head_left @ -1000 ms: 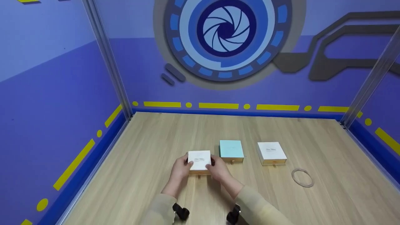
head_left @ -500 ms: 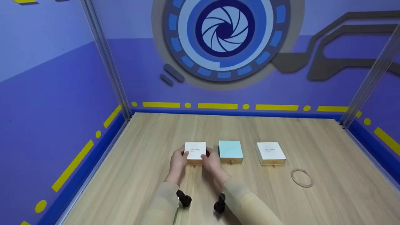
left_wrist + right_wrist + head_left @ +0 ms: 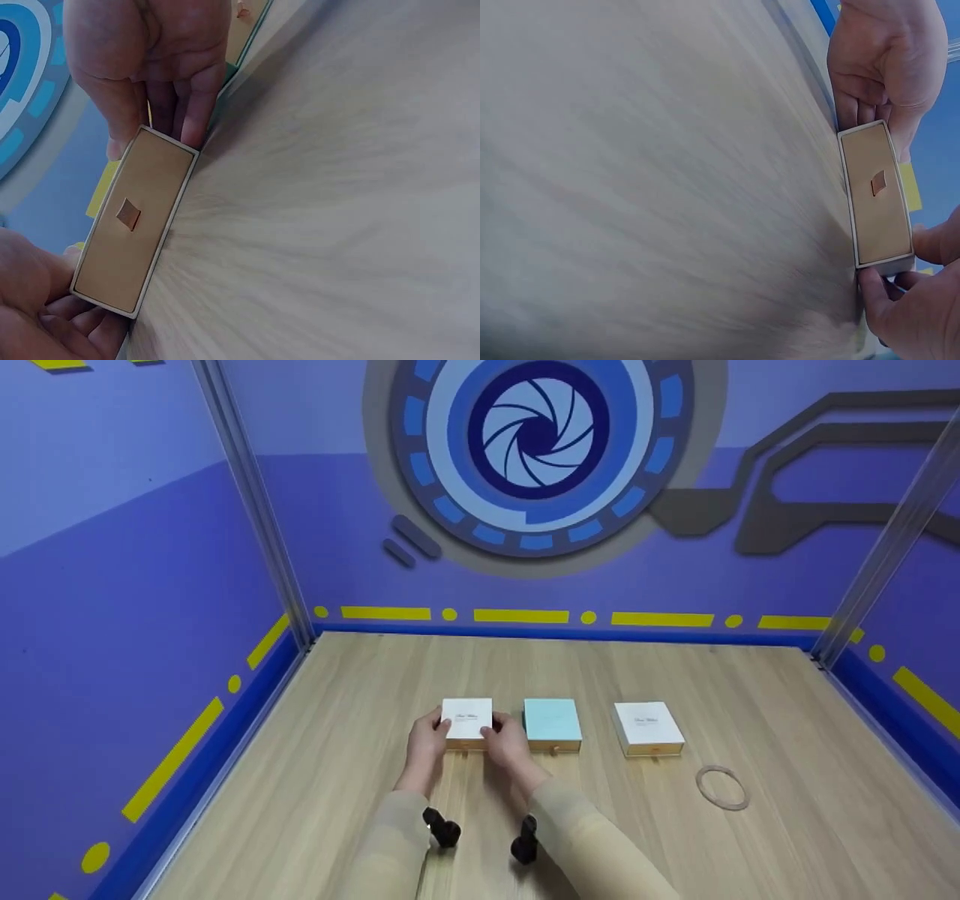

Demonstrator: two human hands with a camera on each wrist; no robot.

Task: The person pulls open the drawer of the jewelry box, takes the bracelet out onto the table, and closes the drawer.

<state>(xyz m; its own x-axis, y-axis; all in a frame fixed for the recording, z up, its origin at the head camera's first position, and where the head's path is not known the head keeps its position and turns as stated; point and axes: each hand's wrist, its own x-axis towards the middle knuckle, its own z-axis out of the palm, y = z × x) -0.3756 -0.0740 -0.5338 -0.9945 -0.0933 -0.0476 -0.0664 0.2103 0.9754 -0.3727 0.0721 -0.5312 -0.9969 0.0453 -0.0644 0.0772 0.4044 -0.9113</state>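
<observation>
A small white drawer box (image 3: 467, 717) with dark lettering on its lid sits on the wooden table between both hands. My left hand (image 3: 427, 741) grips its left side, thumb on the top edge and fingers along the side. On the opposite side my right hand (image 3: 506, 739) grips it in the same way. The box's tan drawer front (image 3: 135, 217) faces me, with a small copper-coloured pull tab (image 3: 878, 183) in its middle. Just right of my right hand stands a light-blue drawer box (image 3: 552, 720), also with a tan front.
Another white drawer box (image 3: 649, 726) stands farther right on the table (image 3: 360, 690). A thin pale ring (image 3: 722, 787) lies in front of it. Purple-blue panels (image 3: 330, 525) wall the table at the back and both sides, with metal posts (image 3: 259, 502) at the corners.
Both hands have moved the white box away from me and slightly left, until it stands level with the light-blue box. In the last half second it has hardly shifted.
</observation>
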